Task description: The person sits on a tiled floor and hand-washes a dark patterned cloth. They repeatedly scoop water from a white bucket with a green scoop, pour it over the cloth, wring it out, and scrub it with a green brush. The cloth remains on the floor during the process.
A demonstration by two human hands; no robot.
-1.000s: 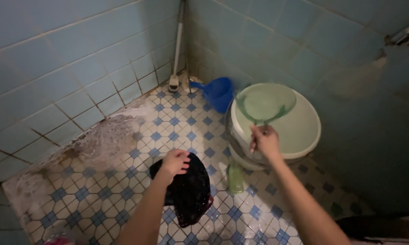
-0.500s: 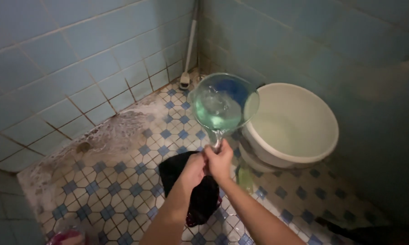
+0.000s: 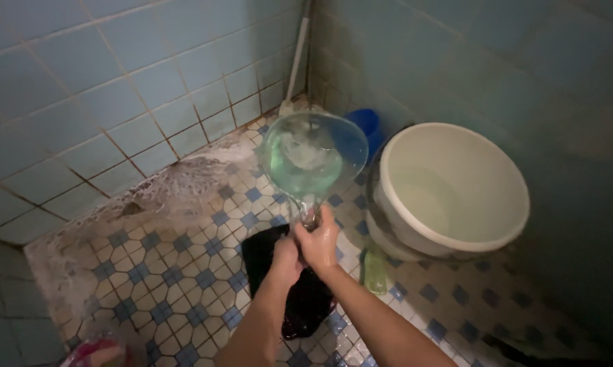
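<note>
Green dipper (image 3: 311, 158) of water, right hand (image 3: 318, 239) clenching handle, left hand (image 3: 285, 257) seemingly gripping too

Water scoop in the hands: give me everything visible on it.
The scoop is a round, see-through greenish plastic dipper with a short handle at its lower edge. It holds water, with a paler patch inside that I cannot identify. It is raised in the air and tilted, bowl facing the camera, above the dark cloth on the tiled floor, left of the white bucket. The right hand grips the handle; the left hand is pressed against it just below.
</note>
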